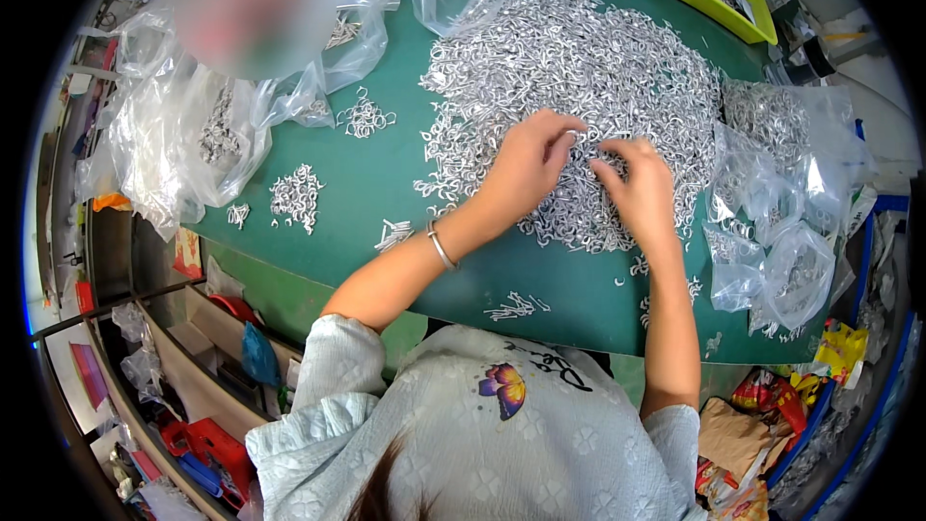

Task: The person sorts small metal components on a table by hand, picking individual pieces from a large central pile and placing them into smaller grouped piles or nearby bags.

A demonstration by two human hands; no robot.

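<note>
A broad pile of small silver curved metal pieces (579, 58) spreads over the green tabletop (371, 169). Above its near middle, my left hand (529, 166) has thumb and forefinger closed in a pinch, with a bit of a small silver metal piece showing at the tips. Close by on the right, my right hand (637, 183) is bent inward with its fingers curled toward the thumb. Anything between those fingertips is too small to make out. The two hands are apart, fingertips facing each other over the pile.
Left of the pile lie small heaps of metal rings (365, 118), hooks (295, 198) and pins (394, 234); more pins (518, 306) lie near the front edge. Clear plastic bags (159, 150) fill the left, others (796, 265) the right. A yellow-green bin (762, 27) stands far right.
</note>
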